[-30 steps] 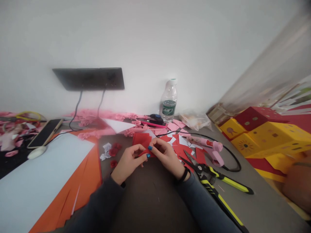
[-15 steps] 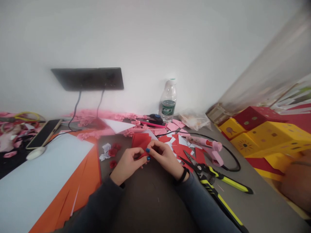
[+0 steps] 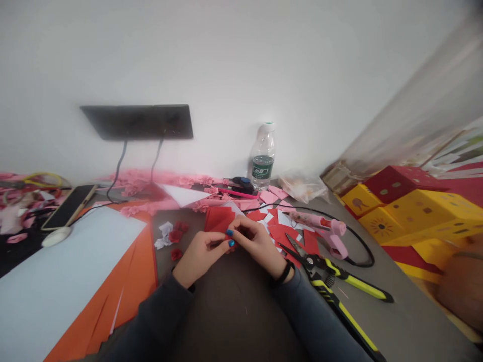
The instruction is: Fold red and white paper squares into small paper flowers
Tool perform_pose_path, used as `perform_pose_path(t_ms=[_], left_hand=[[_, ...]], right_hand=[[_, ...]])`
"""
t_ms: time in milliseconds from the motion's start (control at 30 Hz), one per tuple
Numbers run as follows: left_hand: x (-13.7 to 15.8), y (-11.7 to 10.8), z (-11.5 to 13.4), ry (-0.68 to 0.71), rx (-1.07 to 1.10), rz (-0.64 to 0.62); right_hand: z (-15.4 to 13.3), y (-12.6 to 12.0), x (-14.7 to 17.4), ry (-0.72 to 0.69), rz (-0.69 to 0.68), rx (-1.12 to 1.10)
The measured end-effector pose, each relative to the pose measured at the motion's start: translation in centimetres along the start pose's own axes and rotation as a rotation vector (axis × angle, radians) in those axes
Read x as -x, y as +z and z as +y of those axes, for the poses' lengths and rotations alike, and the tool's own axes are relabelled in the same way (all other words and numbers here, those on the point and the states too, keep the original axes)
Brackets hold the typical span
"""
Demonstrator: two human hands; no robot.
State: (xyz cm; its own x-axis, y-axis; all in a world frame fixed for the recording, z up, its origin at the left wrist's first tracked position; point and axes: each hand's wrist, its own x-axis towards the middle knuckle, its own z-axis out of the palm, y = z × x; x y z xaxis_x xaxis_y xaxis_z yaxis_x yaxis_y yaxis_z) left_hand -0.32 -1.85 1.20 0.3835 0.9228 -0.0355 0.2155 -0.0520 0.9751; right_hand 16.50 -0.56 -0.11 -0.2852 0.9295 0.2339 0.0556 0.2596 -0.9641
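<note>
My left hand and my right hand meet over the near middle of the table. Thumbs and fingertips of both are pinched together on a small piece of red paper, mostly hidden by the fingers. Just behind them lies a stack of red paper. Left of my left hand sit small red paper flowers and white crumpled paper pieces. Cut red paper scraps spread beyond my right hand. Shears with yellow-black handles lie open beside my right wrist.
A pink glue gun with a black cord rests at right. Behind stand a water bottle and pink paper flowers. White sheets over orange paper cover the left. Yellow and red boxes stand far right.
My left fingers have shifted slightly around the red paper, and less of it shows between the hands. My right hand stays nearly in place.
</note>
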Motion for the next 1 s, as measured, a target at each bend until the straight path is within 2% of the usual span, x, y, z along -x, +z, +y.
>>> perform_pose_path(t_ms=[200, 367, 533, 1000], left_hand=[[-0.20, -0.03, -0.64, -0.113, 0.201, 0.125], [-0.27, 0.25, -0.66, -0.085, 0.271, 0.136], [-0.25, 0.61, -0.38, -0.055, 0.255, 0.106], [-0.47, 0.24, -0.51, -0.136, 0.483, 0.213]], right_hand=[[-0.41, 0.13, 0.26, -0.194, 0.262, 0.247], [-0.26, 0.66, 0.54, -0.199, 0.177, 0.309], [-0.01, 0.83, 0.47, -0.192, 0.181, 0.355], [-0.03, 0.07, 0.21, -0.150, 0.112, 0.086]])
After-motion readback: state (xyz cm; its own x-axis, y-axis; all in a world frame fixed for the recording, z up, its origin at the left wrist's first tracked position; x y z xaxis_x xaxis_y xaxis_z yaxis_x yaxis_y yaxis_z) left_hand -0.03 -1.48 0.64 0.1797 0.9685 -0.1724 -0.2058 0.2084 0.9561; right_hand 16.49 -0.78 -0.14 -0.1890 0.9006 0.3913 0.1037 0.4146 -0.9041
